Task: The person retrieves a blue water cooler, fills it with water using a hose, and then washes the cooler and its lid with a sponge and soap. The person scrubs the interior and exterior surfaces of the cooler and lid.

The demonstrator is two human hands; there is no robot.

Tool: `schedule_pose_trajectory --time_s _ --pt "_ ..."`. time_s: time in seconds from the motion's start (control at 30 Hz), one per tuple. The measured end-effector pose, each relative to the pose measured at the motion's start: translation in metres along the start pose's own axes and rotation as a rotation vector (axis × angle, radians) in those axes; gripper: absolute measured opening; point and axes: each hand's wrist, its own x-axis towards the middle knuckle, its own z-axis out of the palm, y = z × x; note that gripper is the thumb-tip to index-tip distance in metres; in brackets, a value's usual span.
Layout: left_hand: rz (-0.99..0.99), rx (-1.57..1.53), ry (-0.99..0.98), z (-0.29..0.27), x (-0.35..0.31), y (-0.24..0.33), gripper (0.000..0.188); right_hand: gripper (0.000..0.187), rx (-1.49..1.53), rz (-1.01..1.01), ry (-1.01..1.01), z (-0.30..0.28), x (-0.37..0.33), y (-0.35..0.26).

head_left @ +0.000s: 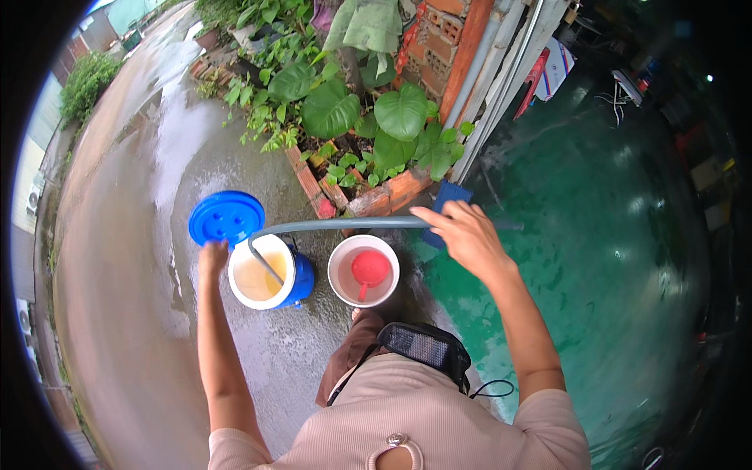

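My left hand [213, 254] is closed on the near rim of a round blue lid [225, 215], held tilted beside a blue cooler jug [302, 280]. The jug stands open, its white inside holding some yellowish liquid [258, 278]. A grey hose [337, 225] bends over the jug's rim, one end dipping inside. Further right, my right hand [470, 239] grips this hose, knuckles up; the palm side is hidden. Between my hands and below the hose stands a white bucket [334, 274] with a red dipper [370, 269] in it.
A low brick border [392, 193] with leafy plants [329, 110] lies ahead. Wet concrete [133, 274] spreads left, glossy green floor [580, 258] right. A blue flat piece [452, 196] lies beyond my right hand, near a wall post [501, 86]. A black pouch [427, 350] hangs at my waist.
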Motion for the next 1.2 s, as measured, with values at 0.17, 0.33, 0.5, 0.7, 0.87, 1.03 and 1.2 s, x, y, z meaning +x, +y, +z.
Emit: schedule_pose_trajectory --time_s 0.17,0.33,0.5,0.7,0.87,1.03,1.2 --pt "0.916 -0.340 -0.007 -0.132 -0.067 0.302 0.037 0.039 -0.286 -0.135 -0.034 0.009 0.068 -0.048" --pt "1.165 0.220 -0.530 -0.120 -0.125 0.433 0.052 0.027 -0.294 -0.359 0.301 0.081 0.136 -0.084" --pt "1.036 0.104 -0.411 -0.078 -0.114 0.452 0.042 0.037 0.027 -0.385 0.240 0.046 0.107 -0.067" --pt "1.014 -0.206 -0.089 -0.114 -0.090 0.426 0.033 0.019 0.248 -0.053 0.554 0.012 0.026 0.046" --pt "1.174 -0.291 0.034 -0.119 -0.113 0.455 0.025 0.069 0.144 0.720 0.667 0.016 0.023 0.204" --pt "1.109 -0.415 -0.105 -0.129 -0.122 0.475 0.022 0.043 0.088 0.679 0.523 0.026 0.013 0.291" --pt "1.120 -0.523 -0.178 -0.134 -0.116 0.469 0.019 0.028 0.066 0.643 0.383 0.005 -0.012 0.311"
